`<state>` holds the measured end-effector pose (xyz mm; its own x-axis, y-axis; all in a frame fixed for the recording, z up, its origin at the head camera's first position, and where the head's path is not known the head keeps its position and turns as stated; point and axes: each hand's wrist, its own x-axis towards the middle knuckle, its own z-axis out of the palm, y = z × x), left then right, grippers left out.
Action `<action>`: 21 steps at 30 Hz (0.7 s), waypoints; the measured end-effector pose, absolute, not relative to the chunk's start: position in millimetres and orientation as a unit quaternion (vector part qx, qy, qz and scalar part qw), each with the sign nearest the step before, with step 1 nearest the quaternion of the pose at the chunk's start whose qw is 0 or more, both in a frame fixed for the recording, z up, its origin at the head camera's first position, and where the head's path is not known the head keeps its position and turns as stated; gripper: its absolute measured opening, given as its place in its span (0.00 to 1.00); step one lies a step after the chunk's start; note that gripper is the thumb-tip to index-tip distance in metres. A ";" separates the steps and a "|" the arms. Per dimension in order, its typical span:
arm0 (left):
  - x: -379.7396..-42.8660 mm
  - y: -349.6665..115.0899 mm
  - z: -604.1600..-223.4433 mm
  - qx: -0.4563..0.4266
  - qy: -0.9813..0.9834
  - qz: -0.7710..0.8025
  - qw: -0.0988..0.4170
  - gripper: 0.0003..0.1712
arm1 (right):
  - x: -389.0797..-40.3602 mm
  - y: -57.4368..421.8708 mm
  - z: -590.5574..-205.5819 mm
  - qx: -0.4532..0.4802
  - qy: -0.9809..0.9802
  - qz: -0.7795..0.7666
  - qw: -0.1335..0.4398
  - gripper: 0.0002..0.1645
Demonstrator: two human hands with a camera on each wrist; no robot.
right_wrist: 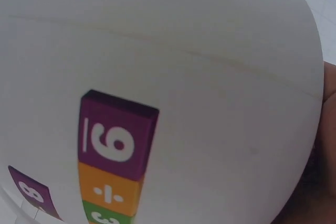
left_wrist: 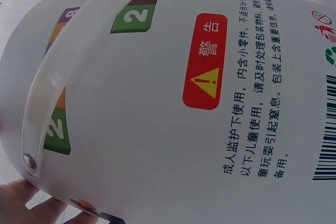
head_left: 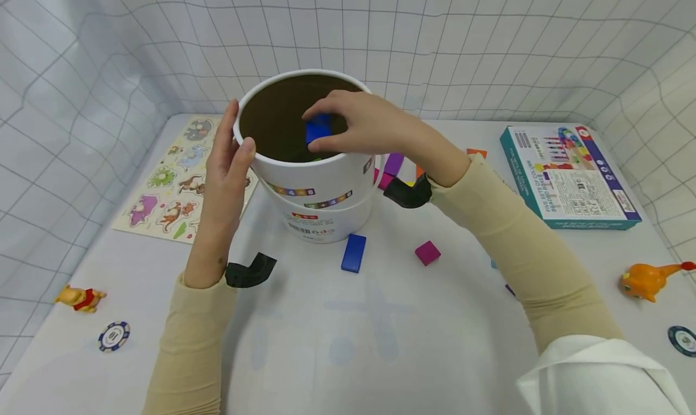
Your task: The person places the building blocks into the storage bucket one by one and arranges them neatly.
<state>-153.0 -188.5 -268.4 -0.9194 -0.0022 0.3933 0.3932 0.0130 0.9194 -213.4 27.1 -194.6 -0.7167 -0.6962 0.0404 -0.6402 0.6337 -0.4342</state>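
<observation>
A white plastic bucket [head_left: 321, 179] with printed number strips and a clear handle [left_wrist: 47, 82] stands on the white table, its dark inside facing up. My left hand [head_left: 225, 167] grips its left side, thumb at the front rim and fingers along the outer wall. Over the right rim reaches my right hand [head_left: 370, 122], pinching a blue block [head_left: 318, 129] between thumb and fingers at the mouth of the bucket. Another blue block [head_left: 353, 253] lies at the bucket's foot, and a magenta cube [head_left: 428, 253] sits to its right.
Behind the right wrist lie several coloured blocks, among them a purple one [head_left: 394, 163]. An animal puzzle board [head_left: 179, 179] is at left, a boxed toy set [head_left: 571, 176] at right. Nearer are a bear figure [head_left: 81, 298], an orange toy [head_left: 644, 281] and chips [head_left: 114, 336].
</observation>
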 end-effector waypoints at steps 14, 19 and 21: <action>-152.8 -182.2 -268.4 -0.145 -0.692 -0.693 0.138 0.34 | -197.5 59.5 -225.9 -0.394 0.844 -0.356 -0.072 0.21; -153.5 -179.2 -267.0 -0.154 -0.690 -0.694 0.138 0.34 | -159.0 109.1 -246.5 -0.340 0.857 -0.370 -0.117 0.26; -153.6 -179.1 -266.5 -0.154 -0.691 -0.692 0.139 0.34 | -142.4 134.2 -257.1 -0.303 0.873 -0.365 -0.115 0.28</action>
